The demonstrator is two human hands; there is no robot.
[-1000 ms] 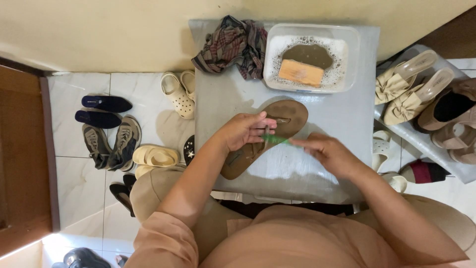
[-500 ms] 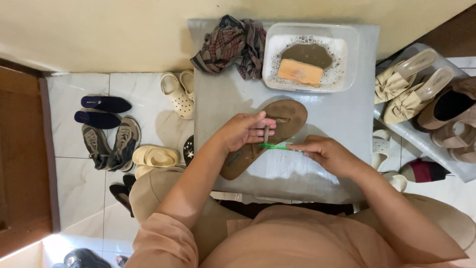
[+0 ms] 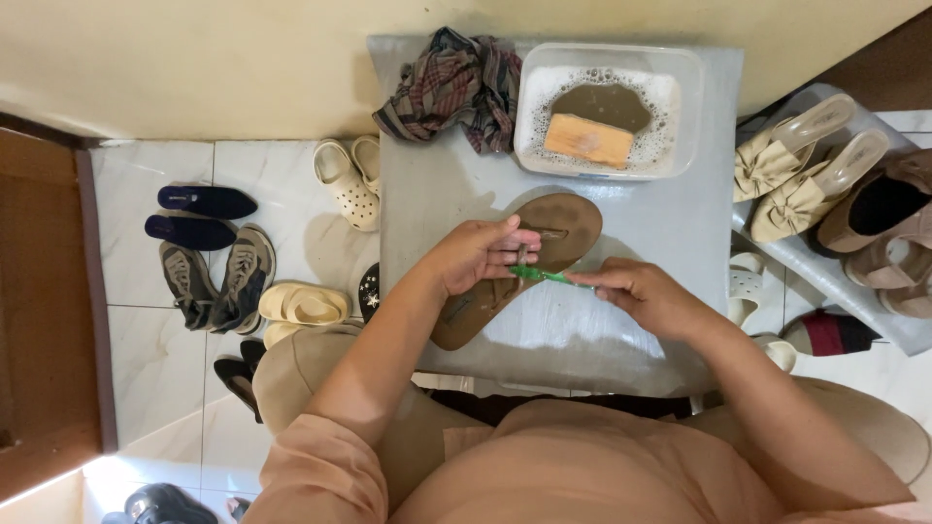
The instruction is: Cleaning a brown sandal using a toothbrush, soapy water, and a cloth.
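the right hand (image 3: 649,291) pinches the back end of a thin green toothbrush (image 3: 544,277), fingers closed tight on its handle, and the front end now reaches under the fingertips of the left hand (image 3: 476,254). over the last second the toothbrush has slid a little toward the left hand and up the sandal, a small shift rather than a new position, so this reads as 1 stroke of steady scrubbing around the strap and not a fresh step. the left hand has stayed put, closed on the strap of the brown sandal (image 3: 519,262) with thumb and fingers pinched together, lifting the strap so the bristles can get beneath it; the exact contact of the bristles is hidden by those fingers. the sandal lies diagonally on the grey table (image 3: 670,223), toe end toward the far right, heel end toward the person's lap, and it has not moved. just past the toe stands a clear tub (image 3: 529,97) of foamy, murky water with an orange sponge (image 3: 587,141) floating in it, and beside that tub is a crumpled plaid cloth (image 3: 451,82), both untouched and in the same place as before. to the right, a tray (image 3: 845,291) carries beige bow sandals and brown shoes. on the white floor tiles (image 3: 136,349) to the left sit dark slippers, grey sneakers, cream clogs and pale slides.
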